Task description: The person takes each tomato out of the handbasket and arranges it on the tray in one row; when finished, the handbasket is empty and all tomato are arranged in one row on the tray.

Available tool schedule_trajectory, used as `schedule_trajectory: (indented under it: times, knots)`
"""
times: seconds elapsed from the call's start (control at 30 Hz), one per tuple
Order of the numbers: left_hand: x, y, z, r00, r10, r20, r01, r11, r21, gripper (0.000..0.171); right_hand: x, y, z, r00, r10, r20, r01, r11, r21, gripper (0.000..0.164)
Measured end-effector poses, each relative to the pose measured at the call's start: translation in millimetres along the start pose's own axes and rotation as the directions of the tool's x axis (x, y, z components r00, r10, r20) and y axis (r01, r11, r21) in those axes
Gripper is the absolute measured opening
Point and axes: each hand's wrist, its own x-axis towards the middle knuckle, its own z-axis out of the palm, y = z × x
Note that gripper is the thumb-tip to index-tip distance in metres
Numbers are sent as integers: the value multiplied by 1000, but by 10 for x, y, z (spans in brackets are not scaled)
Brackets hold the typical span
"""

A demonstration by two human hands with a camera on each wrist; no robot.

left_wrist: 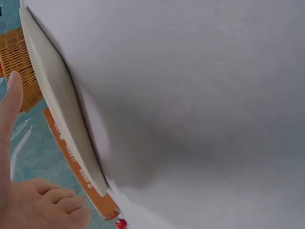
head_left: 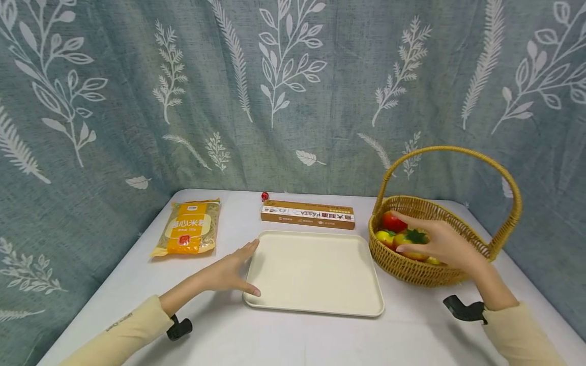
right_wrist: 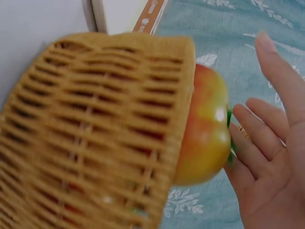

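Observation:
My left hand (head_left: 229, 272) is at the left end of a cream rectangular tray (head_left: 316, 274), thumb and fingers spread apart with nothing between them. The left wrist view shows the thumb (left_wrist: 12, 102) extended and the tray's side beyond it. Over a wicker basket (head_left: 412, 272) on the right is my right hand (head_left: 444, 244). Its fingers reach around a red-and-yellow tomato-like fruit (right_wrist: 207, 131) with a green leafy top, and the thumb stands apart from it. Beside that fruit in the basket lie a red fruit (head_left: 391, 222) and a yellow one (head_left: 383, 237), partly hidden.
Behind the tray lies a brown pasta box (head_left: 308, 214), with a small red object (head_left: 265, 196) near its left end. An orange-and-clear food bag (head_left: 188, 227) lies at the back left. The basket's tall handle (head_left: 458, 149) arches above it. A patterned curtain (head_left: 339, 152) surrounds the white table.

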Motion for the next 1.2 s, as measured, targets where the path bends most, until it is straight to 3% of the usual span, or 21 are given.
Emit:
schedule_trajectory:
  times: [0.1,0.4,0.67,1.2]
  knots:
    - [-32,-47,24,1000,-21,-3,21,999,-26,122,-26,49,-41,997,64,48,-65,998,11,77]
    - [-112,-179,100,999,-46,-15,45,997,-66,121,-116,171,-74,992,112,64,-113,993,14,77]
    - [-135,-259,103,994,-109,6,109,990,-92,117,-183,244,-87,987,137,88,-142,988,54,80]
    - [-113,-290,73,994,-90,66,99,983,-155,108,-244,321,-45,983,161,87,-168,982,80,72]
